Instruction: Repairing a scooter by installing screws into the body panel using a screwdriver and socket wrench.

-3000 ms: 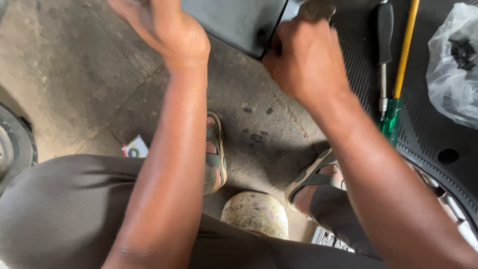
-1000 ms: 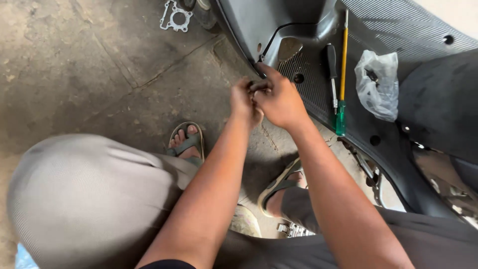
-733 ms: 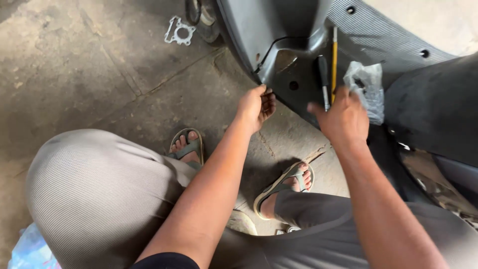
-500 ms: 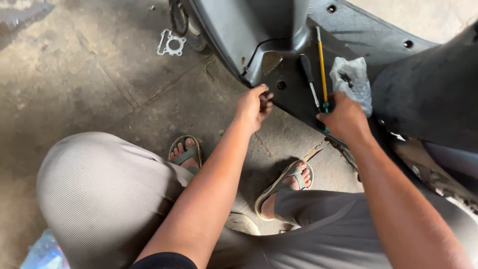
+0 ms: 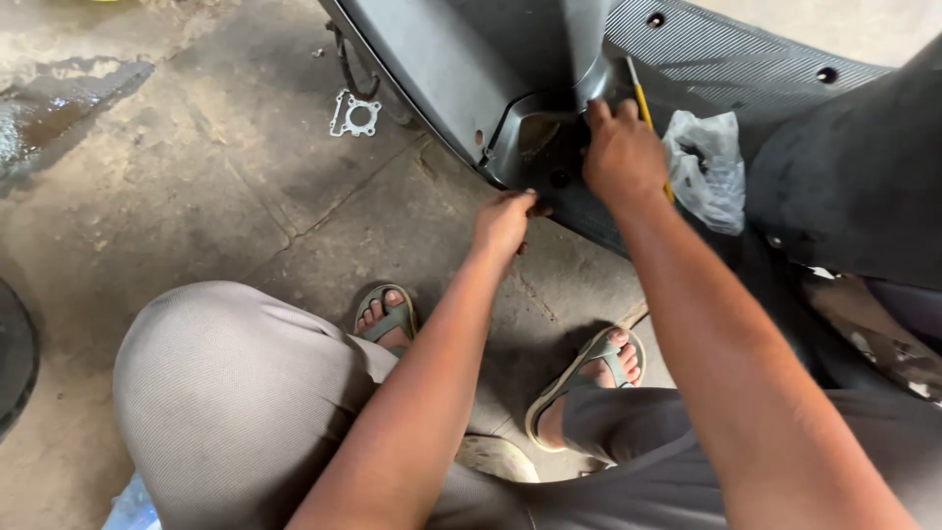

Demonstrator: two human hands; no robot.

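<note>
Concrete floor (image 5: 196,196); right hand (image 5: 623,157) grips yellow-shafted screwdriver (image 5: 643,103); left hand (image 5: 502,221) at grey panel (image 5: 442,79) edge.

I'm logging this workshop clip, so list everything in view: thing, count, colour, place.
Grey plastic scooter body panel: one, grey, top centre, standing on the floor.
Ribbed black scooter footboard: one, black, top right.
Yellow-shafted screwdriver: one, yellow, on the footboard, under the right hand.
Crumpled clear plastic bag: one, clear, on the footboard, right of the right hand.
Flat metal gasket: one, silver, on the floor left of the panel.
Stained concrete floor: grey, with a wet patch at top left.
Grey-green sandals: two, on the person's feet, centre.
Left hand: at the panel's lower edge, fingers closed on something small that I cannot identify.
Right hand: reaching into the panel's recess, over the screwdriver.
</note>
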